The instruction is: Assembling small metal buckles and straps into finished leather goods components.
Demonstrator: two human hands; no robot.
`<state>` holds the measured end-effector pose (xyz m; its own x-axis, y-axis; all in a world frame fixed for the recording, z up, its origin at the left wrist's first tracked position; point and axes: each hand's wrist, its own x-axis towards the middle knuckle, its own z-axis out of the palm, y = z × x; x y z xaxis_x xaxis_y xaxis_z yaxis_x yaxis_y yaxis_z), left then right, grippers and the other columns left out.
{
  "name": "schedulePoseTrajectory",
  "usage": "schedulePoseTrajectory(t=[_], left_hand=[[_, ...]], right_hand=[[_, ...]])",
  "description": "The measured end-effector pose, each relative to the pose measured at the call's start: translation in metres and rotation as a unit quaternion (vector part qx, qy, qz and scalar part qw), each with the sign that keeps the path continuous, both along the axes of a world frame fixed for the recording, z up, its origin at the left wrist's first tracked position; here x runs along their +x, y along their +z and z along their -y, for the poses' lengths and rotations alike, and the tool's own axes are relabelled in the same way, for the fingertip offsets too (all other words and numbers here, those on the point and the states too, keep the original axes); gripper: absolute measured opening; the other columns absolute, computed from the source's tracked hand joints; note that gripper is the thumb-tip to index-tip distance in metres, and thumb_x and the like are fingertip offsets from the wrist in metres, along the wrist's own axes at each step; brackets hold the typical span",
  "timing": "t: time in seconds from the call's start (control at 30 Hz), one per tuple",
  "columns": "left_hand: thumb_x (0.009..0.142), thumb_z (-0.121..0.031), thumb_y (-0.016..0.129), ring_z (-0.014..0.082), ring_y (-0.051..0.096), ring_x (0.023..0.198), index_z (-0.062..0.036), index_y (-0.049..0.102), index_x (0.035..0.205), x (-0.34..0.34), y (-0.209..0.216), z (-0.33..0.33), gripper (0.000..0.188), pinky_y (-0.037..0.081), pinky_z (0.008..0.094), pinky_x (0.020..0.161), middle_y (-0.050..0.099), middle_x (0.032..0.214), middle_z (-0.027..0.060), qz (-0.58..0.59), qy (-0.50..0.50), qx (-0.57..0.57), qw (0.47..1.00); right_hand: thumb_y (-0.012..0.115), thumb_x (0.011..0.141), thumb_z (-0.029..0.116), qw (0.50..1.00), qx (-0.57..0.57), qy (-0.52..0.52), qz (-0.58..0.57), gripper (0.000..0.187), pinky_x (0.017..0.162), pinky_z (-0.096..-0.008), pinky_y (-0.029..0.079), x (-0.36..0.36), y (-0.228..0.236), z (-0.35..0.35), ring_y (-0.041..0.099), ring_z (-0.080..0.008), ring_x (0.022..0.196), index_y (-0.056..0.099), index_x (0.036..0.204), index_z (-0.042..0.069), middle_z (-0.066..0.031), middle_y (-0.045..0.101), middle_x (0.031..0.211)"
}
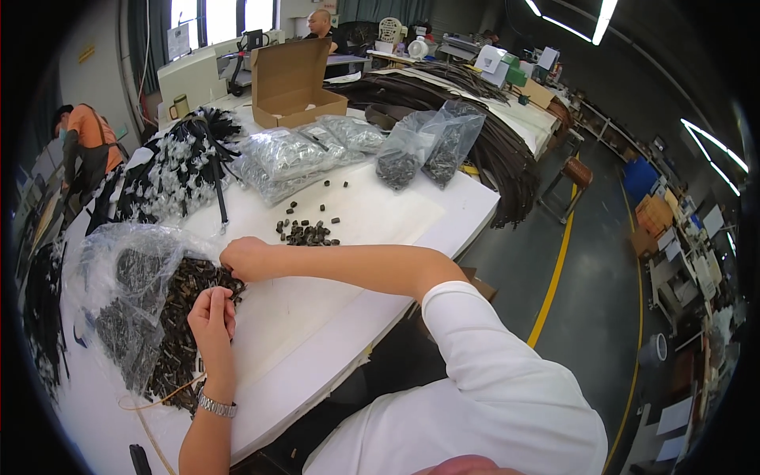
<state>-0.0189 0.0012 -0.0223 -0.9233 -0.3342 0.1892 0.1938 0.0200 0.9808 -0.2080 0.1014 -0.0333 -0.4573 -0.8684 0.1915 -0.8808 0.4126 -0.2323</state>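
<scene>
A spread heap of small dark pieces, perhaps short loops, spills from a clear plastic bag on the white table. My left hand, with a metal-band watch on its wrist, is at the heap's right edge, thumb and fingers pinched together. Just beyond it, my right hand reaches across from the right with its fingers curled down beside the heap. What either hand holds is too small or hidden to make out. Farther right lies a smaller pile of dark ring-like pieces, some scattered singly.
Behind are filled clear bags, two bags of dark pieces, an open cardboard box and black straps with clear wrapping. Long dark strips hang over the far table edge. A person in orange stands at the left.
</scene>
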Motion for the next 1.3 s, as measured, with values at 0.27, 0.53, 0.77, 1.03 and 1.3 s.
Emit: schedulePoseTrajectory(t=[0.27,0.53,0.77,1.03,1.3], left_hand=[[0.107,-0.021,0.062,0.0001,0.038,0.046,-0.0031,0.068,0.097,0.001,0.001,-0.001,0.021,0.024,0.0189,0.041,0.056,0.07,-0.004,0.013,-0.004,-0.032,0.999],[0.103,-0.013,0.066,-0.001,0.042,0.054,-0.001,0.068,0.099,-0.01,0.02,-0.014,0.013,0.028,0.0198,0.046,0.065,0.079,-0.0023,0.021,-0.008,-0.153,0.988],[0.103,-0.013,0.066,-0.0009,0.044,0.06,-0.0003,0.068,0.097,-0.005,0.022,-0.005,0.014,0.03,0.0196,0.052,0.066,0.079,-0.0028,0.017,0.013,-0.192,0.981],[0.099,-0.005,0.062,0.0001,0.049,0.061,-0.0003,0.066,0.091,0.008,0.018,0.015,0.01,0.033,0.0193,0.053,0.065,0.076,-0.0017,0.124,-0.009,-0.132,0.983],[0.096,-0.002,0.06,0.0058,0.056,0.069,0.0011,0.059,0.086,0.009,0.024,0.015,0.01,0.04,0.0211,0.061,0.058,0.079,-0.0005,0.195,-0.039,-0.078,0.977]], right_hand=[[0.079,0.082,0.013,0.967,-0.215,0.009,0.138,0.011,0.066,-0.0407,0.057,0.011,0.022,-0.028,0.074,-0.0256,0.073,0.072,0.083,0.004,-0.011,0.075,0.08],[0.07,0.096,0.006,0.747,-0.357,0.052,0.559,0.012,0.056,-0.0296,0.061,0.043,0.014,-0.054,0.07,-0.0167,0.06,0.069,0.096,-0.006,-0.0117,0.072,0.075],[0.07,0.099,0.01,0.684,-0.328,0.025,0.651,0.015,0.059,-0.0285,0.059,0.053,0.009,-0.064,0.069,-0.0156,0.065,0.066,0.1,-0.003,-0.0105,0.072,0.079],[0.069,0.1,0.007,0.7,-0.292,0.078,0.647,0.013,0.058,-0.0291,0.059,0.068,-0.002,-0.051,0.069,-0.0166,0.062,0.062,0.099,-0.003,-0.0116,0.071,0.079],[0.069,0.096,0.004,0.915,-0.233,0.083,0.319,0.012,0.062,-0.032,0.055,0.089,0.013,-0.068,0.07,-0.0228,0.067,0.058,0.101,0.0,-0.0101,0.07,0.076]])
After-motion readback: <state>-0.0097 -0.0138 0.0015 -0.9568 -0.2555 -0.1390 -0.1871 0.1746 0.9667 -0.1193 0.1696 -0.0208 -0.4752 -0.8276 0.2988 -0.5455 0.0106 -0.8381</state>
